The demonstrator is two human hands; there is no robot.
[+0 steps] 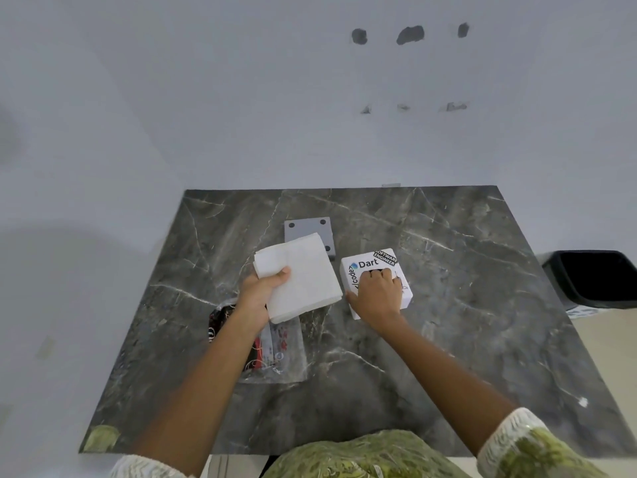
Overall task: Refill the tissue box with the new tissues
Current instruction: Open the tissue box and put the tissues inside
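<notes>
A white stack of new tissues [303, 276] is held above the dark marble table [448, 322], gripped at its near left corner by my left hand [263, 293]. Right of it stands the white cube tissue box [365, 265] with stickers on top. My right hand [377, 293] rests on the box's top, thumb against its left side and fingertips at the dark top opening. Behind the stack lies a grey square lid [310, 229] with dark round feet, partly hidden by the tissues.
An empty clear plastic tissue wrapper [279, 343] with red and black print lies under my left forearm. A black waste bin [593, 279] stands on the floor beyond the table's right edge. A grey wall runs along the table's far edge.
</notes>
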